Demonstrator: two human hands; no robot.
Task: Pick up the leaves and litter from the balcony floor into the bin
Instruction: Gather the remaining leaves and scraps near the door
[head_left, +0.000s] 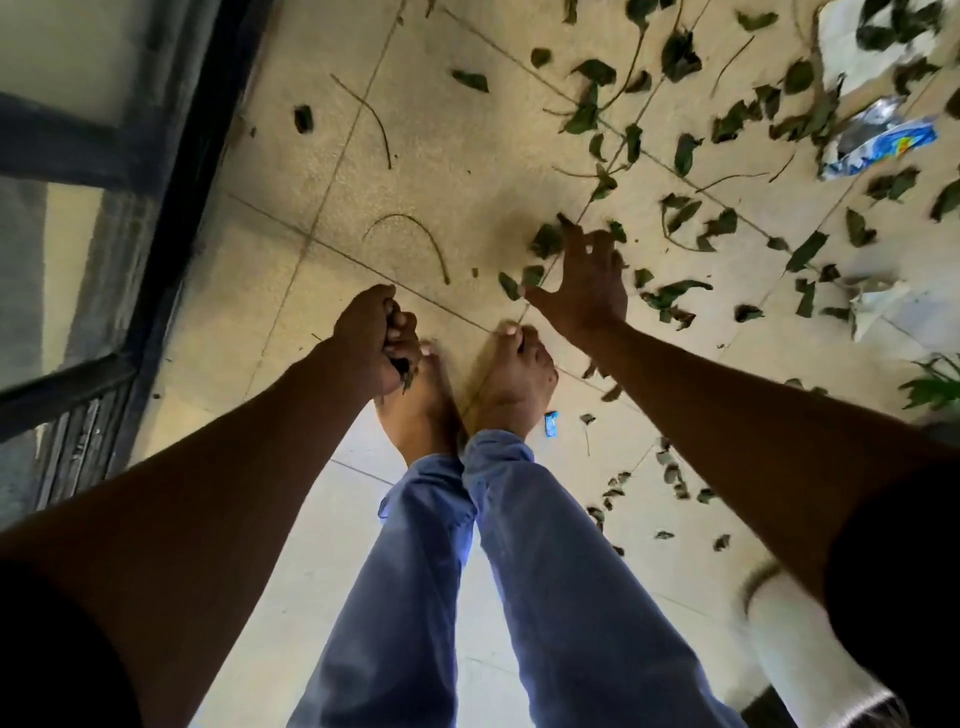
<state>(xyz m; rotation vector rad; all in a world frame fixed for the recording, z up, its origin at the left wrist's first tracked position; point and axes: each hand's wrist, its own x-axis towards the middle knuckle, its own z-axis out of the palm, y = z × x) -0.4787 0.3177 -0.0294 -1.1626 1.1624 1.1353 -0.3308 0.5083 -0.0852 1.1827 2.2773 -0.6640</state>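
Green leaves (680, 288) and thin stems (410, 234) lie scattered over the tiled balcony floor (467, 130), thickest toward the right and far side. My left hand (371, 338) is curled into a fist around a small bunch of dark leaves, just above my left foot. My right hand (584, 283) reaches down with fingers spread over a cluster of leaves (545, 241) on a stem, touching them. A blue and white wrapper (878, 148) lies at the far right. A small blue scrap (550, 423) sits beside my right foot. No bin is clearly visible.
My bare feet (511, 384) and blue trouser legs (519, 571) stand mid-frame. A dark metal railing or door frame (171, 208) runs along the left. A white object (800, 639) stands at lower right, a green plant (935, 384) at the right edge, white litter (878, 306) nearby.
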